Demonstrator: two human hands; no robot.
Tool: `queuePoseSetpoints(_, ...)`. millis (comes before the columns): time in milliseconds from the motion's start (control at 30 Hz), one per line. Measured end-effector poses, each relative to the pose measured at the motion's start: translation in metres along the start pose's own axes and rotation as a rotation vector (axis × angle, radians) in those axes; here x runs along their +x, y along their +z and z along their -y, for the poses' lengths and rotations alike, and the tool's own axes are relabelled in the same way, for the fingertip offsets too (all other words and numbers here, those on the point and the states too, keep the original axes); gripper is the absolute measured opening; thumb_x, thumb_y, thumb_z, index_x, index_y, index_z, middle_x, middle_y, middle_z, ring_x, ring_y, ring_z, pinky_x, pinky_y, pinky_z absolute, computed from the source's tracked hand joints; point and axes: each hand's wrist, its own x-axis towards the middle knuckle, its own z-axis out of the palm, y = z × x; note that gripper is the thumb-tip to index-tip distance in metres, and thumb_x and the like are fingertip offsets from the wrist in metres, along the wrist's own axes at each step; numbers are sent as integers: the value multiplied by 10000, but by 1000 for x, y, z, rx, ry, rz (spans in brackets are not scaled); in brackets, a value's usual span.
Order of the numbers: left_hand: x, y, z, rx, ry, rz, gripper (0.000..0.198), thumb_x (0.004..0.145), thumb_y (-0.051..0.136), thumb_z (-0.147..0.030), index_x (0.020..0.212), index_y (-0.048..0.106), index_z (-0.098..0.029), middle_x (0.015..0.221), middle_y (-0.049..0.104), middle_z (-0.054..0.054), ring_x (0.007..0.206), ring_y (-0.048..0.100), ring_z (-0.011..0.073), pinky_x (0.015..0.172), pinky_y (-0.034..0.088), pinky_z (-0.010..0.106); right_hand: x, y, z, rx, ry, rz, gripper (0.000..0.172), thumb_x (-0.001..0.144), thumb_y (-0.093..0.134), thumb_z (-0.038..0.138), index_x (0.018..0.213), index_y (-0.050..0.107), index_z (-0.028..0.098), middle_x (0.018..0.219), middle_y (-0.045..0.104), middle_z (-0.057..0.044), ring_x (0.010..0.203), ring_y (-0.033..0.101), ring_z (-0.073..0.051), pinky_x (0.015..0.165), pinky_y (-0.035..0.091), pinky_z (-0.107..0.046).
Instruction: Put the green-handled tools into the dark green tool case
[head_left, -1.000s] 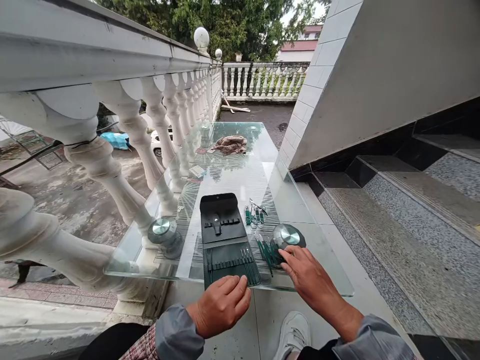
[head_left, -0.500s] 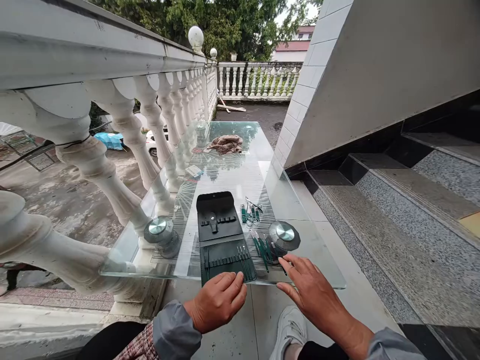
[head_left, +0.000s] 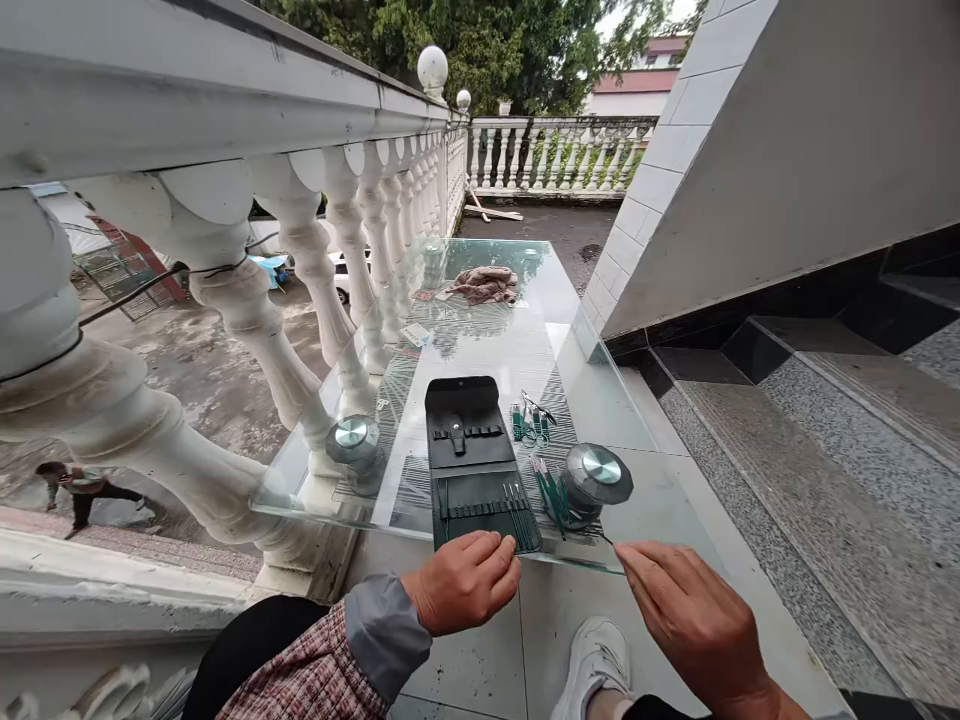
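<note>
My right hand (head_left: 694, 620) is at the near edge of the glass tabletop (head_left: 487, 375), pinching a thin metal pick (head_left: 604, 538) between its fingers. My left hand (head_left: 461, 582) rests against the lower edge of an open black leather tool case (head_left: 465, 440), whose loops hold several slim picks (head_left: 517, 515). Loose green-handled tools (head_left: 551, 495) lie to the right of the case, next to a silver-capped round knob (head_left: 598, 472). A cluster of green-handled scissors and tweezers (head_left: 531, 422) lies beyond them.
A matching round knob (head_left: 352, 438) sits left of the case. A brown cloth (head_left: 486, 285) and a small white card (head_left: 415, 335) lie farther along the glass. A white stone balustrade (head_left: 375, 230) runs along the left, granite stairs (head_left: 825, 480) descend on the right.
My right hand has moved back toward me and now pinches a thin pick at the glass edge. My left hand stays at the case. The view has swung slightly.
</note>
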Motion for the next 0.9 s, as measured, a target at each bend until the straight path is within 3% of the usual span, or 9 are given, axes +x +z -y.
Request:
queuePoseSetpoints(100,0,1,-1,-1,8,29,171,907,434,-134,953,595,-102,1030,652,131,894,622,180,816,528,324,11,1,14,106,-21,-42,239,795,589,83,1017,619,165,832,650,-61,807,577,-152,771,452,-290)
queuePoseSetpoints(300,3,-1,-1,-22,15,37,176,904,432,-139,952,595,-91,1027,646,130,903,617,182,831,521,313,22,24,43,215,-100,-9,231,815,530,74,999,624,176,788,648,-55,766,583,-150,704,462,-288)
queuePoseSetpoints(700,3,-3,-2,6,18,4,213,922,401,-157,937,603,-90,991,662,115,898,625,185,843,523,314,30,33,52,244,-142,-20,234,793,560,60,1004,624,140,762,632,-61,745,556,-150,684,444,-284)
queuePoseSetpoints(900,1,-6,-2,19,15,65,171,918,427,-169,961,579,-104,1025,648,126,921,620,172,842,519,315,28,35,52,223,-149,0,235,827,524,97,1028,621,170,773,638,-51,748,573,-140,693,446,-279)
